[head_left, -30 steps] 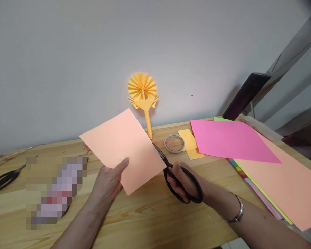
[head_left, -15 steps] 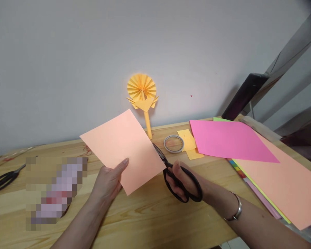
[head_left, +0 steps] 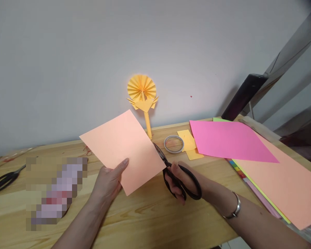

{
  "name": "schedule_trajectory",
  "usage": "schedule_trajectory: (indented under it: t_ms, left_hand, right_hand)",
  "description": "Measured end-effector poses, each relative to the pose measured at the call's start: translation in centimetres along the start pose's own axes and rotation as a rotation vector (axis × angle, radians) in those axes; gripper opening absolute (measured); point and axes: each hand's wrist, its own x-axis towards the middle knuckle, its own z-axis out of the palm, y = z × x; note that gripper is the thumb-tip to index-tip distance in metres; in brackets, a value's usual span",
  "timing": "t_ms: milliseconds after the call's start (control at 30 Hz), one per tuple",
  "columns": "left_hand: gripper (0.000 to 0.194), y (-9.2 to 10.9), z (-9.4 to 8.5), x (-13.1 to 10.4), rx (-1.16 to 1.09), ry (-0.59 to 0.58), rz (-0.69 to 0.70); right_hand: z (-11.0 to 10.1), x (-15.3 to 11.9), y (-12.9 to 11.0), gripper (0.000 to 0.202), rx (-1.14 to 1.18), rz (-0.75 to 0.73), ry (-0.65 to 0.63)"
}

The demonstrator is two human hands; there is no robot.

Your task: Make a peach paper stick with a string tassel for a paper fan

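Note:
My left hand (head_left: pixel 110 178) pinches a peach sheet of paper (head_left: pixel 124 148) by its lower left edge, thumb on top, and holds it tilted above the table. Black-handled scissors (head_left: pixel 193 183) are in my right hand (head_left: pixel 177 178), with my fingers through the loops. Their blades lie along the sheet's right edge, partly hidden by the paper, so I cannot tell whether they bite into it. Behind the sheet, a yellow paper fan (head_left: pixel 141 88) with a heart and a rolled stick leans against the wall.
A roll of tape (head_left: pixel 173 152) lies beside yellow paper pieces (head_left: pixel 188 140). At right, a pink sheet (head_left: pixel 228 140) overlaps a stack of coloured paper (head_left: pixel 282 183). A second pair of scissors (head_left: pixel 5 181) and a blurred-out object (head_left: pixel 59 193) lie at left. A black object (head_left: pixel 245 97) leans at the back right.
The scissors' handles have drawn slightly closer together in my right hand. My left hand and the peach sheet have stayed almost still.

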Motion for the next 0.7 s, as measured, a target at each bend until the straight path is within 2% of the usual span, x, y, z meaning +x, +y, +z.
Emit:
schedule_trajectory:
  t_ms: [233,700]
  left_hand:
    - [0.068,0.02,-0.03,-0.15,0.0,0.002,0.022]
    - [0.064,0.12,0.21,-0.26,0.008,0.02,0.045]
  right_hand:
    - [-0.21,0.46,0.74,0.066,0.084,0.01,-0.026]
    - [-0.14,0.92,0.32,0.073,0.16,0.027,-0.057]
